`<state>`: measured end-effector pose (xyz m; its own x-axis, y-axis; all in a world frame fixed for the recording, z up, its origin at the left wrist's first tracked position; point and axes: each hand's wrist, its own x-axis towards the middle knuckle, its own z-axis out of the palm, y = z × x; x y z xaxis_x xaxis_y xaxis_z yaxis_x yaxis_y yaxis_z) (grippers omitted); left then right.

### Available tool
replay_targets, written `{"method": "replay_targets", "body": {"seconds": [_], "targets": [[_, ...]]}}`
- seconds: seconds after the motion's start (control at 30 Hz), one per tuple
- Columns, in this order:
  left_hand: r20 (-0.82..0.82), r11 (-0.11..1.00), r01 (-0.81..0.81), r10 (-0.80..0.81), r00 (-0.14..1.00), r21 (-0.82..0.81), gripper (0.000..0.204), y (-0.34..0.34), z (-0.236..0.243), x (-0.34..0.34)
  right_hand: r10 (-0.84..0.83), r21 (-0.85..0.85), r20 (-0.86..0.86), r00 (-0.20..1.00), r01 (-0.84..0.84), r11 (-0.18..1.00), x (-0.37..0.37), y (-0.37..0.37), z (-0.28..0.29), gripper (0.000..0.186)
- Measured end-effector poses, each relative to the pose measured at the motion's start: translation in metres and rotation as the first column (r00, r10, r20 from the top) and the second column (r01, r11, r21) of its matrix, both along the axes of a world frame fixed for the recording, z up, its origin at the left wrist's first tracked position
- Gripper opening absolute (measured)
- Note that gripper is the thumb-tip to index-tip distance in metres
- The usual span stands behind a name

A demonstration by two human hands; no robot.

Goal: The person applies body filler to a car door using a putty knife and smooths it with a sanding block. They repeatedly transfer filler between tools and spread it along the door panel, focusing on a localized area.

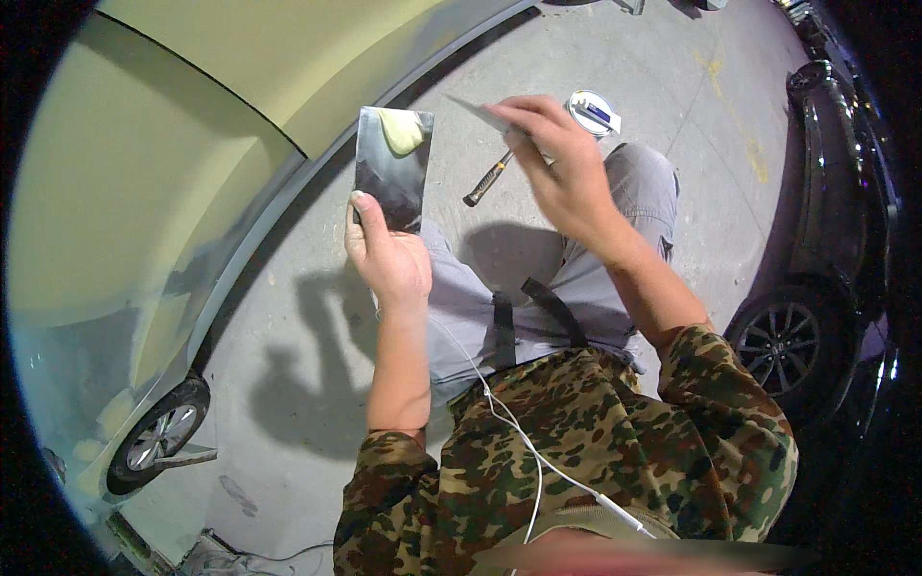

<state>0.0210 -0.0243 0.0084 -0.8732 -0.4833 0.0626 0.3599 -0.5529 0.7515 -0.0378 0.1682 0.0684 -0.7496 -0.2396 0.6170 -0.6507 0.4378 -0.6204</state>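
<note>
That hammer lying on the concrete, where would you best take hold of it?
Probably by the dark-and-yellow handle end of the hammer, which points toward the person's knees. It lies flat and bare on the concrete floor, so come from above, fingers across the shaft. Its head end is hidden behind the right hand.

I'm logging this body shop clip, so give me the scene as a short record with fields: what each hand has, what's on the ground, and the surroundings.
left hand: holds a metal mixing plate upright, thumb on its lower edge
on the plate: dab of pale yellow filler at the top
right hand: pinches a thin metal spreader blade, its tip pointing toward the plate
on the floor: hammer; open round tin
left side: pale yellow car body panel, wheel below
right side: dark car
</note>
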Motion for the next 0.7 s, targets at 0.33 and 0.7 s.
{"method": "replay_targets", "body": {"seconds": [0.33,0.7], "targets": [[-0.046,0.998,-0.009,0.007,0.999,-0.054,0.037,0.031,0.006,-0.002,0.052,-0.018,-0.191,0.980,-0.057,0.998,0.013,-0.037,-0.022,0.046],[-0.152,0.979,-0.197,0.204,0.967,0.059,0.056,-0.048,0.042,-0.010,0.446,-0.585,0.403,0.799,-0.150,0.797,-0.032,-0.033,-0.001,0.039]]}}
